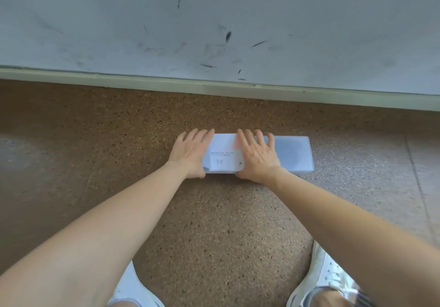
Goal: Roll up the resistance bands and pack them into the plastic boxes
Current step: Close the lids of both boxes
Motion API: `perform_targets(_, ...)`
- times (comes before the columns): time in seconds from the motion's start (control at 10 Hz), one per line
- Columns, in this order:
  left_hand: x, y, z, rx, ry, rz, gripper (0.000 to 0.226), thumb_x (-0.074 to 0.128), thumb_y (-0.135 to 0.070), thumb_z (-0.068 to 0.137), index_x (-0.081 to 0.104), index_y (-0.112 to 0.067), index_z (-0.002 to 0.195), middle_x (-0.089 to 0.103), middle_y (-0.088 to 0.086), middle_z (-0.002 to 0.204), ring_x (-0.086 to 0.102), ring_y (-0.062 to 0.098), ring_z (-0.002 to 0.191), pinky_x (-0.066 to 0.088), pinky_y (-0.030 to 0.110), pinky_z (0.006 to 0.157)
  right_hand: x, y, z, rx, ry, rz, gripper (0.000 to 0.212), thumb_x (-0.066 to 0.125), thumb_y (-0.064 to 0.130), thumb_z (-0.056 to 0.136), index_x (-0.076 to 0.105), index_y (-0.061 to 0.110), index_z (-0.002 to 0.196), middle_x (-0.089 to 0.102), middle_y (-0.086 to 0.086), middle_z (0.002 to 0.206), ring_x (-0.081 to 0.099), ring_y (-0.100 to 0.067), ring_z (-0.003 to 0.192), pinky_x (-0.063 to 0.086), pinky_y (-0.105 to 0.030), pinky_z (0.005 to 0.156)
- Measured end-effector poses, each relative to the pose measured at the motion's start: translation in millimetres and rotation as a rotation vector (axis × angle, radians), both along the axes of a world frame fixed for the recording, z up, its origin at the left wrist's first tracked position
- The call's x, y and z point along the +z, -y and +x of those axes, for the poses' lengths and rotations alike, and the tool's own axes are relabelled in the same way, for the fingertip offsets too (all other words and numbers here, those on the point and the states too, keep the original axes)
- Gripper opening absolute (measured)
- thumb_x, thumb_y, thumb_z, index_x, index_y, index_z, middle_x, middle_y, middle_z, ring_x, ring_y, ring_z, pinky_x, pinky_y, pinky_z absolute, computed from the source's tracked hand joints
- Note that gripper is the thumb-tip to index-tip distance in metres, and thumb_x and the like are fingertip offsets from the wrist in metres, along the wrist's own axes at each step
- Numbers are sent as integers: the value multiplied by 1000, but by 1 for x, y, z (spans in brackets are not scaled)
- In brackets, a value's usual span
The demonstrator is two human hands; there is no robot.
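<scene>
Two frosted plastic boxes lie side by side on the speckled brown floor. The left box has a closed lid printed "COSMETIC PUFF", with something pink faintly showing through near its far edge. My left hand clasps its left end, fingers over the far edge and thumb at the near corner. My right hand lies flat, fingers spread, across the seam between this box and the right box, thumb at the near edge. The right box looks closed with a dark shape inside. No loose band is in view.
A scuffed grey wall with a pale baseboard runs just beyond the boxes. My two white shoes stand at the bottom of the view. Bare floor lies on both sides.
</scene>
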State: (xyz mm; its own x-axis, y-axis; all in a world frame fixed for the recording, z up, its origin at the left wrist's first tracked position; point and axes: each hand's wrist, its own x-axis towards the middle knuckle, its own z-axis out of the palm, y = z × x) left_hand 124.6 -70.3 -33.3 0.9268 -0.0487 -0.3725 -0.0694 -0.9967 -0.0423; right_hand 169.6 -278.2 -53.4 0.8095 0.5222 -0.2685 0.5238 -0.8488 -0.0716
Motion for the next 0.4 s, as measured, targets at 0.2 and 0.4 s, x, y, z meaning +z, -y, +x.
perform_targets(0.2, -1, -1, -4, 65, -43, -36, 126, 84, -38, 73, -5, -27, 162, -2, -2, 172, 5, 27, 157, 11, 44, 127, 2, 20, 1, 50, -77, 63, 116, 78, 51, 76, 6, 15, 160, 8, -5, 169, 6, -32, 156, 11, -55, 123)
perform_targets(0.4, 24, -8, -18, 92, -42, -101, 124, 85, -45, 74, 0, -28, 163, 3, -1, 171, 11, 26, 156, 19, 44, 125, 26, 43, 1, 65, -116, 133, 111, 78, 49, 81, 9, 16, 162, 8, -4, 171, 10, -27, 157, 18, -47, 124)
